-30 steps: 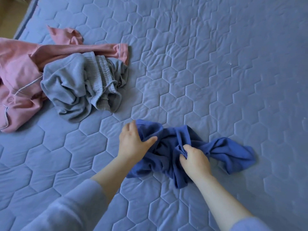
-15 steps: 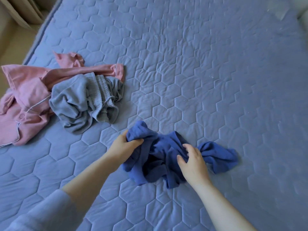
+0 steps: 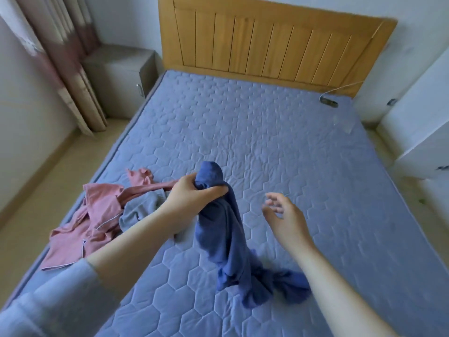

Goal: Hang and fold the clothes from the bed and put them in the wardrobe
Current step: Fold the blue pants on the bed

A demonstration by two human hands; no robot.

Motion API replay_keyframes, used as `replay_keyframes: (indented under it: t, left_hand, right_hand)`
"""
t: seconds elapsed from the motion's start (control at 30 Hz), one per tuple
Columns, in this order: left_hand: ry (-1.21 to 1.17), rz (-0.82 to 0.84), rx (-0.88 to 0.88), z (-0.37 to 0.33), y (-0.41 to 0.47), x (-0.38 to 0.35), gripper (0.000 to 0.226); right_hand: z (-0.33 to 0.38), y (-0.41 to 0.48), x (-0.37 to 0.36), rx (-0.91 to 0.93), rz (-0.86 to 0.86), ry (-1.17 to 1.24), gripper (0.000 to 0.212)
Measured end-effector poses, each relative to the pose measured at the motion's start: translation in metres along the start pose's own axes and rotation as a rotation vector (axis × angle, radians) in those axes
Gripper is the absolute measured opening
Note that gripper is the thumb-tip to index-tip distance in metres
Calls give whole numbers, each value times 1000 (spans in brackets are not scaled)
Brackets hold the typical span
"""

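Barely begun: left hand clutches the blue garment, right hand loose, pink pyjama top and grey shorts unfolded at frame-left.

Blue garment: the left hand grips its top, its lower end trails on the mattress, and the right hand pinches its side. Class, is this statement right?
Not quite. The head view shows the right hand open and apart from the blue garment, holding nothing. The rest stands: the left hand grips its top and its lower end trails on the mattress.
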State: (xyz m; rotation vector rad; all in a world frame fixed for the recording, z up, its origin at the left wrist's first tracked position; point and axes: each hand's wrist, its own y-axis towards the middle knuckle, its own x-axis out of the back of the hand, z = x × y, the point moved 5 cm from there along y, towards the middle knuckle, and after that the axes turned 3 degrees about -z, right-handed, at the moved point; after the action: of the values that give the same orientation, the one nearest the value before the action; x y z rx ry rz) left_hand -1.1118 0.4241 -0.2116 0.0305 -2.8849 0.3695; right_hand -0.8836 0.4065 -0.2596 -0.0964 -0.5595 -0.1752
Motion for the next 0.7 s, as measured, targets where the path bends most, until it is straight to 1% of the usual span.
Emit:
replay_keyframes:
  t: [0.07,0.1,0.17,0.2,0.27,0.33,0.43,0.47,0.53,0.6,0.63,0.7]
  left_hand:
    - [-133,66,-4,-44,-9,6,44]
    - [-183,111,-16,-68,-13,9,43]
    - [-247,177,-70,-112,-22,16,19]
    - [-258,196,-103,-132,-26,21,15]
    - [-223,209,-165,-165,-37,30,16]
    - [-153,224,-242,-195,-50,39,14]
    - [-88,190,-333,-235,-69,51,13]
    - [-76,183,-367,-247,-74,54,14]
    - [-44,165,-436,-271,-87,59,15]
    - [-13,153,-515,-291,-99,63,14]
    - [-15,151,-549,-300,-105,66,13]
    - [-34,166,-599,-312,-115,70,12]
  right_hand:
    - [45,-2,22,66,0,46,17]
    - [68,-3,33,101,1,78,14]
    - [112,-8,53,158,25,162,14]
    - [132,-11,63,178,45,202,14]
    - [173,-18,82,236,80,269,14]
    - [207,-25,101,290,78,314,15]
    - [245,-33,125,365,31,287,26]
    - [256,-36,130,391,40,273,29]
    - [277,-43,136,445,120,272,29]
    - [296,-50,141,501,179,276,22]
    - [304,-54,146,532,163,276,18]
    - [319,-57,159,599,54,283,19]
